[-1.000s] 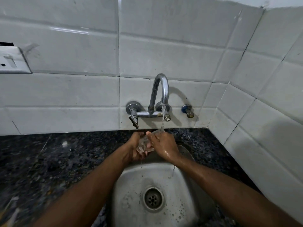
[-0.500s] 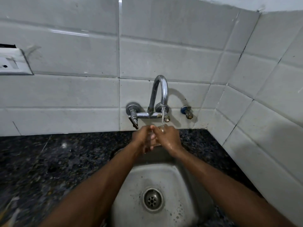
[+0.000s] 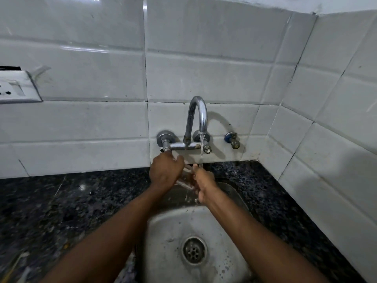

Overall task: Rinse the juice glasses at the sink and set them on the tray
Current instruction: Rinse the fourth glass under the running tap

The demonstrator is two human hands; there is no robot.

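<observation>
A clear juice glass (image 3: 185, 179) lies tilted between my two hands, above the back of the steel sink (image 3: 163, 223). My left hand (image 3: 165, 172) grips it from the left, fingers curled over the top, just below the tap's left handle. My right hand (image 3: 204, 181) presses nearly straight fingers against the glass from the right. Water runs from the curved tap (image 3: 197, 115) onto the fingertips of my right hand and the glass, and drips off the wrist. Most of the glass is hidden by my hands. No tray is in view.
A dark speckled stone counter (image 3: 71, 205) surrounds the sink, and the drain (image 3: 194, 250) sits near the basin's middle. White tiled walls meet in a corner at the right. A small valve (image 3: 232, 139) sticks out right of the tap, and a switch plate (image 3: 16, 86) is at far left.
Both hands have risen with the glass toward the tap. My left hand has moved up and left, close under the left handle, and the glass has turned between the hands.
</observation>
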